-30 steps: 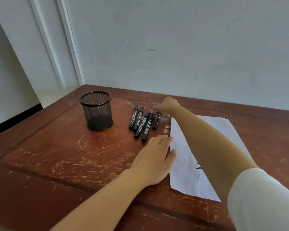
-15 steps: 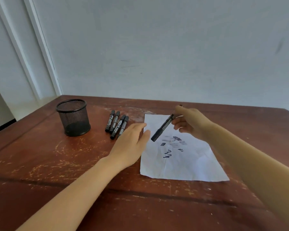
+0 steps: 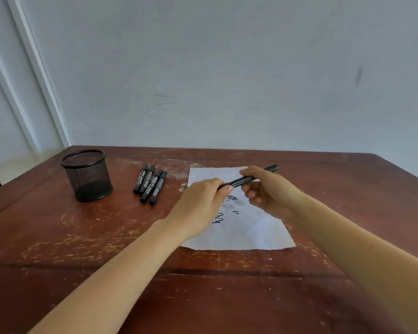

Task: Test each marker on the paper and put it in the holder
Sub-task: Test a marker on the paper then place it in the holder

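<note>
Both hands hold one black marker (image 3: 243,180) above the white paper (image 3: 266,230). My right hand (image 3: 268,192) grips its barrel, with the far end sticking out past the fingers. My left hand (image 3: 203,203) pinches the near end, where the cap is; the cap itself is hidden by the fingers. Black scribbles (image 3: 227,208) mark the middle of the paper. Several more black markers (image 3: 150,183) lie side by side on the wooden table (image 3: 82,237), left of the paper. The black mesh holder (image 3: 87,175) stands upright at the far left and looks empty.
The table's far edge meets a grey wall (image 3: 227,68). A white door frame (image 3: 34,75) stands at the back left corner. The tabletop is scratched and worn.
My right hand picked a marker from the row and carried it over the paper. My left hand rose from the table and took hold of the marker's near end.
</note>
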